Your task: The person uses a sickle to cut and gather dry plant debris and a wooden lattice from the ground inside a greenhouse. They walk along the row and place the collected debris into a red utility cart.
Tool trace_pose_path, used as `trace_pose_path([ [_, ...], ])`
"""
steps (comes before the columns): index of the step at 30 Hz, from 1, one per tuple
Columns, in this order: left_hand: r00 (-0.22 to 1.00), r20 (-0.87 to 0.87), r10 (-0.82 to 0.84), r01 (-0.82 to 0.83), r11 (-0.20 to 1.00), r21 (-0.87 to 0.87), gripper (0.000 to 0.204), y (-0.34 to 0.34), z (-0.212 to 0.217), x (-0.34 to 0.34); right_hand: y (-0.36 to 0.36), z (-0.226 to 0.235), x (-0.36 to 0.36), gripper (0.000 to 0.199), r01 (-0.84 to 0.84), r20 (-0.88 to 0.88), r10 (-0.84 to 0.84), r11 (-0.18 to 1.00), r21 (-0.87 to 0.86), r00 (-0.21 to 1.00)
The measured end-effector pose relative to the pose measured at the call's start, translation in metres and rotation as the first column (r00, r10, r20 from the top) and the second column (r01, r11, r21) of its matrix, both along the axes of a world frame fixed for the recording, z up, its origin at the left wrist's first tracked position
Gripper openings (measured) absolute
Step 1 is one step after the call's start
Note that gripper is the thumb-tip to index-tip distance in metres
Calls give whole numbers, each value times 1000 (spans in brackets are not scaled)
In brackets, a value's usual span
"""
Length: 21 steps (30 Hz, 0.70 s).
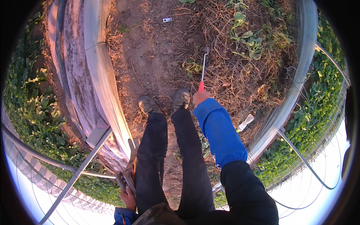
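My right hand (pixel 201 97) is closed around the red handle of a small hand hoe (pixel 204 69). Its thin metal shaft points away from me, and the short bent head rests at or just above dry stalks (pixel 225 75). Low on the left, my left hand (pixel 129 198) is closed at the lower end of a brown wooden frame (pixel 131 165) of crossed pieces, beside my left leg. Part of that hand's fingers is hidden. A blue sleeve (pixel 219 129) covers my right forearm. Both my shoes (pixel 181 99) stand on the soil.
A plastic-film wall (pixel 99 56) curves along the left, another (pixel 300 67) along the right. Metal poles (pixel 77 174) cross the lower left. A clear bottle (pixel 245 123) lies right of my arm. Wilted leafy plants (pixel 253 45) lie ahead; a small white piece (pixel 167 20) sits on bare soil.
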<state>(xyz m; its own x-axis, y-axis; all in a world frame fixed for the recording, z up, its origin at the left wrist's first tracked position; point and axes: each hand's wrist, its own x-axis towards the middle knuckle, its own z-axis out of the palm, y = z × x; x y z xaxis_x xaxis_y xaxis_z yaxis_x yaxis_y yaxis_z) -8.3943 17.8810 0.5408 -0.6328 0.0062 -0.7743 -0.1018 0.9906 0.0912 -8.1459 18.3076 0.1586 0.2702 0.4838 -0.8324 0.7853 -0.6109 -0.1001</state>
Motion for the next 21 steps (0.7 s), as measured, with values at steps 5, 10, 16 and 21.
trace_pose_path([
  [5, 998, -61, -12, 12, 1000, 4, 41, 26, 5, 2, -19, 34, -40, 32, -100, -260, 141, 981, 165, 955],
  [10, 994, -70, -79, 79, 997, 7, 51, 31, 1, 1, 20, 46, -23, 34, -115, -8, 116, 989, 92, 993],
  [16, 999, 11, 36, -36, 999, 18, 42, 19, 6, -2, -34, 83, 43, 48, -246, 24, 245, 969, 23, 969],
  [21, 992, 75, 105, -108, 994, 31, 47, 11, 8, -10, -41, 177, 62, 45, -150, 27, 150, 989, 9, 988],
])
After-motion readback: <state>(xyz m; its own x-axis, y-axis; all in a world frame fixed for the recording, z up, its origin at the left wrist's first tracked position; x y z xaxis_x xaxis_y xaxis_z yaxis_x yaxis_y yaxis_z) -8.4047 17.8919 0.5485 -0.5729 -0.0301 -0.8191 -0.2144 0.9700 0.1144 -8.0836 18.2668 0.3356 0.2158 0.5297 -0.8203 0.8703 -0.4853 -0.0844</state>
